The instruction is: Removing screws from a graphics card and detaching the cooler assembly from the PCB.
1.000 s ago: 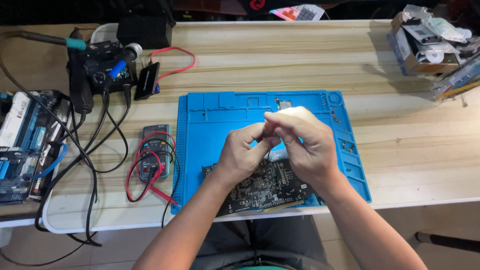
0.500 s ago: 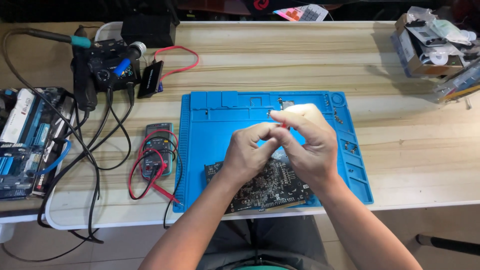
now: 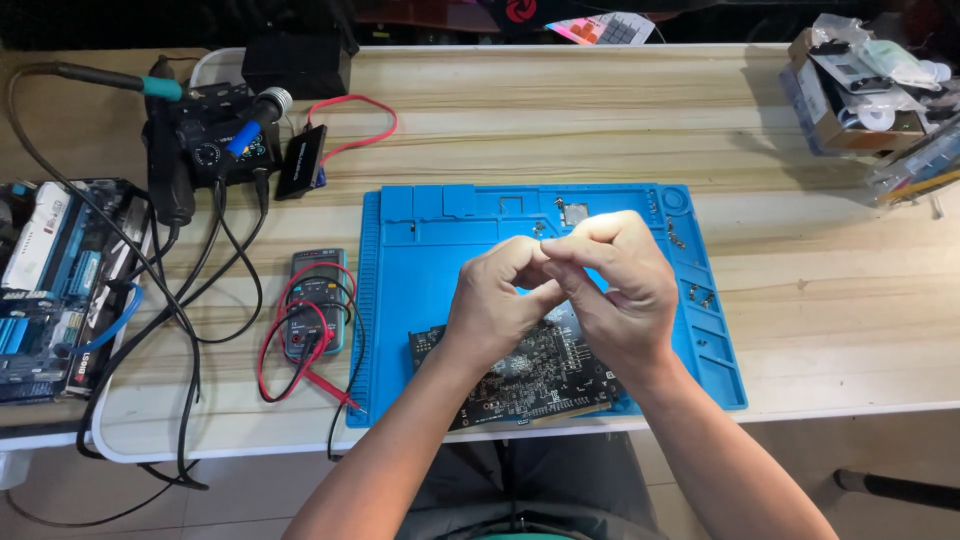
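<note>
Both hands, left hand (image 3: 497, 300) & right hand (image 3: 612, 285), fingers pinched together over dark circuit board (image 3: 530, 375) on blue silicone mat (image 3: 420, 290); can't tell what's gripped. Board's prob stiff, fragile, so hold by edges.

An electronics repair workshop: blue repair mat (image 3: 420, 270), multimeter (image 3: 314, 302), soldering station (image 3: 210, 140), circuit board (image 3: 530, 380).

Both hands are meeting fingertip to fingertip at the centre of the frame.

The left hand (image 3: 495, 305) is rising from the lower left on a bare forearm, its fingers curling inward toward the thumb. The right hand (image 3: 620, 285) is coming up from the lower right, knuckles facing the camera, its fingers (image 3: 565, 250) bending and touching the left hand's fingertips. Whether anything is pinched between them cannot be told.
</note>
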